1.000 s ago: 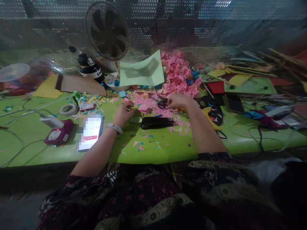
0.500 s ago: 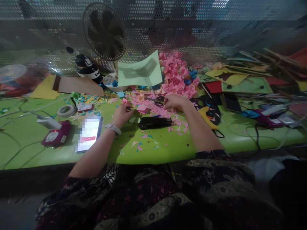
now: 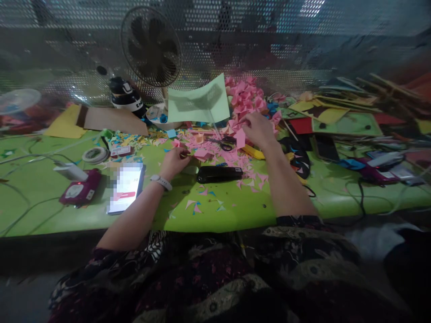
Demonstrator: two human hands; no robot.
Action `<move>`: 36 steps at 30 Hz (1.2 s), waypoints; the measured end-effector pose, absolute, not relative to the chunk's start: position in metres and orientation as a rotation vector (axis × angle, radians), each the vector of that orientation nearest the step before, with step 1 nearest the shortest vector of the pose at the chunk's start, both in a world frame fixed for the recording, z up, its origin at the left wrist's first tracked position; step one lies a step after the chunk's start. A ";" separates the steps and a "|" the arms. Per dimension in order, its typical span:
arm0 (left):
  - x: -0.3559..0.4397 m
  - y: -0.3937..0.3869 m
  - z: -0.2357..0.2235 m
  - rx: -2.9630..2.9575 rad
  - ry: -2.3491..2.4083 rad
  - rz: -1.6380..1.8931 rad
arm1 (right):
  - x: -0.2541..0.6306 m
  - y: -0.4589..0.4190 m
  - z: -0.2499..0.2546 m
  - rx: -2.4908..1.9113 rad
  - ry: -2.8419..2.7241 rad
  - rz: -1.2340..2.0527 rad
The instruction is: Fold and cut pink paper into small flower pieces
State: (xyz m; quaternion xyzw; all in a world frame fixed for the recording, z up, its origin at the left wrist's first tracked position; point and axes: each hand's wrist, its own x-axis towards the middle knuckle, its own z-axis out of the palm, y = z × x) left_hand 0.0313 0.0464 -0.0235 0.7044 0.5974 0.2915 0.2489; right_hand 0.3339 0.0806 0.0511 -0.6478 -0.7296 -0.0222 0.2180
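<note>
My right hand (image 3: 257, 129) is raised over the near edge of a heap of folded pink paper pieces (image 3: 247, 101) and pinches one pink folded piece (image 3: 240, 138). My left hand (image 3: 175, 160), with a white watch on the wrist, rests on the green table (image 3: 235, 206) with its fingers pinched on a small pink scrap. A small stack of pink paper (image 3: 203, 153) lies between the hands. Scissors (image 3: 226, 143) lie just left of my right hand. A black stapler (image 3: 219, 174) lies in front of both hands.
A lit phone (image 3: 126, 187) and a magenta device (image 3: 81, 189) with cables lie left. A desk fan (image 3: 151, 47), a pale green sheet (image 3: 198, 104) and a black bottle (image 3: 126, 96) stand behind. Coloured card and tools crowd the right side. Paper scraps litter the middle.
My right hand has lifted from beside the scissors and moved back toward the pink heap, now holding a pink piece. My left hand has stayed in place.
</note>
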 end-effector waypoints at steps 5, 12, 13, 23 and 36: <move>0.033 0.046 -0.024 1.926 1.642 0.769 | 0.331 0.082 0.052 -1.742 -1.959 -0.070; 0.032 0.046 -0.026 1.930 1.623 0.777 | 0.341 0.087 0.039 -2.011 -1.933 -0.046; 0.032 0.046 -0.026 1.926 1.620 0.778 | 0.342 0.088 0.039 -2.015 -2.029 0.040; 0.031 0.046 -0.025 1.967 1.581 0.748 | 0.327 0.091 0.033 -1.884 -2.597 0.504; 0.031 0.047 -0.028 1.908 1.559 0.803 | 0.330 0.085 0.035 -1.919 -2.276 0.581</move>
